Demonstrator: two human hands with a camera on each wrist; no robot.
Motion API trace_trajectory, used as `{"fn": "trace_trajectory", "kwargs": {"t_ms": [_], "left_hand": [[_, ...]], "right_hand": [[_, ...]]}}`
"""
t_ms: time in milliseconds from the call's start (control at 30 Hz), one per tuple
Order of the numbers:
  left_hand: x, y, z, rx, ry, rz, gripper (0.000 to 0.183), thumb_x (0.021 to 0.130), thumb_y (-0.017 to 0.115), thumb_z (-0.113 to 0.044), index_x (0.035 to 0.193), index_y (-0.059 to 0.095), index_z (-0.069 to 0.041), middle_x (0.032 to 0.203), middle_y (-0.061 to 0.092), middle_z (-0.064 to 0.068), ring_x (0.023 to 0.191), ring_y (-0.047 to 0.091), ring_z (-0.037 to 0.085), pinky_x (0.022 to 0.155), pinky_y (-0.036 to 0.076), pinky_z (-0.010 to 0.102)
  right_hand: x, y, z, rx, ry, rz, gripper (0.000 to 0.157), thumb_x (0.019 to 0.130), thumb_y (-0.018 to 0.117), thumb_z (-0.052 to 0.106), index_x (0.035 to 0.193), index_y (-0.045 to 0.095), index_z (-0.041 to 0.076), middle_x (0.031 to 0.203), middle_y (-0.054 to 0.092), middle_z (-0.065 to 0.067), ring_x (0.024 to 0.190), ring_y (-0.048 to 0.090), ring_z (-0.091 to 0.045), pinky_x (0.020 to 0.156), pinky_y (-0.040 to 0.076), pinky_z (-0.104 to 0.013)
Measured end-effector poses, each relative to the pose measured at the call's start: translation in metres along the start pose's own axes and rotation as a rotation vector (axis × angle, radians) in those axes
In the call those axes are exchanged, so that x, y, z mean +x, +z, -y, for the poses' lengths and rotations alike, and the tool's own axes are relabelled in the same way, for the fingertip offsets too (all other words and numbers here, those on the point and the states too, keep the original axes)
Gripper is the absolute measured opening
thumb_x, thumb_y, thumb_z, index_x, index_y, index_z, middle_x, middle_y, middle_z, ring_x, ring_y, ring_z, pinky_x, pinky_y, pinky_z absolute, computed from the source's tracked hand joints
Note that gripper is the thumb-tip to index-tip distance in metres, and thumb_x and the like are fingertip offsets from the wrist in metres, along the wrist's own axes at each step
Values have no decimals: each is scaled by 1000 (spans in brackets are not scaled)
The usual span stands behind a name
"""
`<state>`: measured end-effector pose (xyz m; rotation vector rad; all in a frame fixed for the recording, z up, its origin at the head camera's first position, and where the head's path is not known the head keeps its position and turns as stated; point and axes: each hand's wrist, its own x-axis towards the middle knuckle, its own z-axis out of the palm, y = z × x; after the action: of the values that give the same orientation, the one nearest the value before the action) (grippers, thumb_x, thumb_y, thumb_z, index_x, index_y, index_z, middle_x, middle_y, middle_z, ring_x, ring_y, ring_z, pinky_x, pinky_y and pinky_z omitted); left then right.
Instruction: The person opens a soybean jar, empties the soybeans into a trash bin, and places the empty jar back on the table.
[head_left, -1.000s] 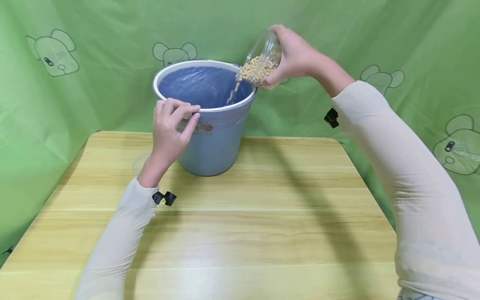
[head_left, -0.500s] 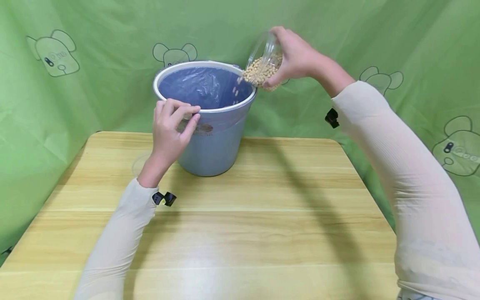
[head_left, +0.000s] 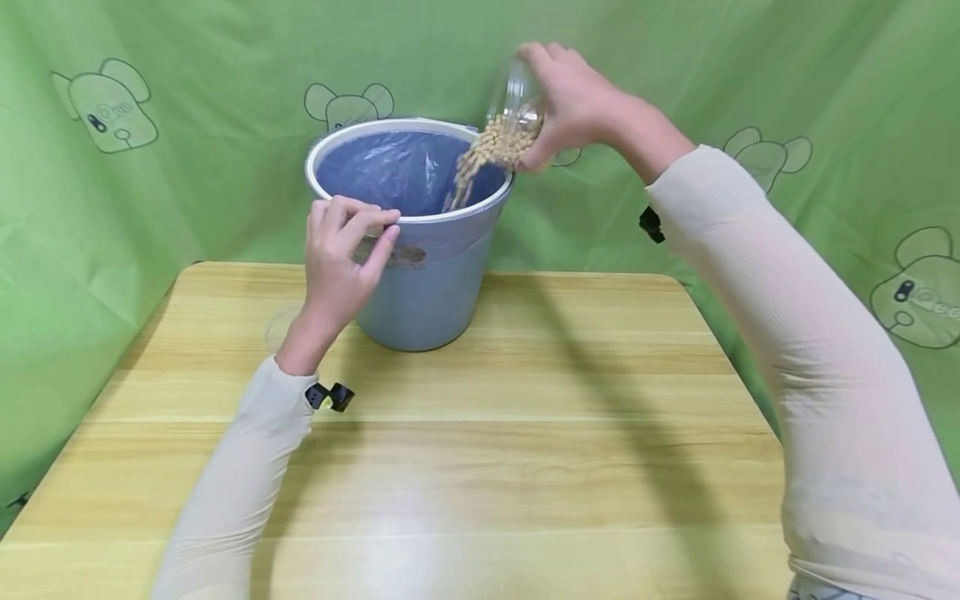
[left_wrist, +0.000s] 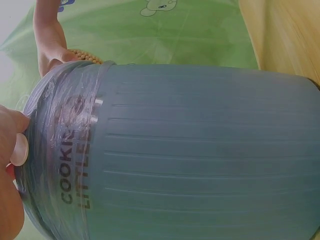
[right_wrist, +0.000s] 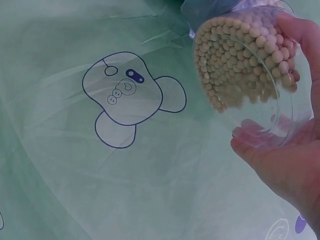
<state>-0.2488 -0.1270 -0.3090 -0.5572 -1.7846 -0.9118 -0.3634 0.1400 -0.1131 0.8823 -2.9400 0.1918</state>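
Note:
My right hand (head_left: 576, 102) grips a clear plastic jar (head_left: 516, 90) tilted over the right side of a blue trash bin (head_left: 423, 300). Soybeans (head_left: 498, 143) stream from its mouth into the bin, and many are still inside the jar, as the right wrist view shows too. The bin stands upright, lined with a thin plastic bag (head_left: 378, 171) folded over its rim. At the front left of that rim, my left hand (head_left: 335, 250) pinches the edge between thumb and fingers. The bottom inside the bin is hidden.
A clear round piece (head_left: 279, 327), perhaps a lid, lies on the wooden table (head_left: 480, 467), partly hidden behind the left wrist. Green cloth (head_left: 225, 192) with printed animal heads hangs around the back and sides. The bin stands near the table's back edge.
My right hand has shifted slightly left with the jar and tipped it further. The thin trickle of soybeans has become a thicker stream. My left hand stays on the rim.

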Motion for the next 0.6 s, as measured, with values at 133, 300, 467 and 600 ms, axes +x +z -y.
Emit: {"fn": "trace_trajectory", "kwargs": {"t_ms": [133, 300, 467, 600], "left_hand": [[1, -1, 0, 1, -1, -3, 12, 93, 73, -12, 102, 78, -6, 99, 65, 15, 92, 48, 35, 92, 29, 30], [1, -1, 0, 0, -4, -4, 12, 93, 73, -13, 102, 78, -6, 99, 66, 15, 93, 48, 35, 92, 30, 31], [0, 0, 0, 0, -10, -4, 12, 93, 73, -13, 102, 78, -7, 99, 66, 15, 93, 49, 35, 92, 30, 30], [1, 1, 0, -5, -10, -4, 12, 93, 73, -13, 102, 78, -7, 99, 66, 15, 93, 48, 35, 92, 29, 29]], "right_hand": [[0, -2, 2, -11, 5, 11, 132, 64, 94, 24, 162, 7, 9, 159, 27, -26, 142, 30, -43, 117, 33, -63], [1, -3, 4, -16, 10, 21, 133, 64, 95, 25, 163, 7, 9, 160, 27, -26, 144, 30, -43, 118, 33, -63], [1, -4, 5, -23, 17, 35, 134, 63, 95, 26, 163, 7, 10, 160, 28, -24, 144, 30, -42, 116, 35, -63], [1, -5, 6, -39, 21, 45, 133, 64, 94, 26, 163, 6, 11, 160, 28, -24, 144, 30, -42, 116, 35, -62]]}}
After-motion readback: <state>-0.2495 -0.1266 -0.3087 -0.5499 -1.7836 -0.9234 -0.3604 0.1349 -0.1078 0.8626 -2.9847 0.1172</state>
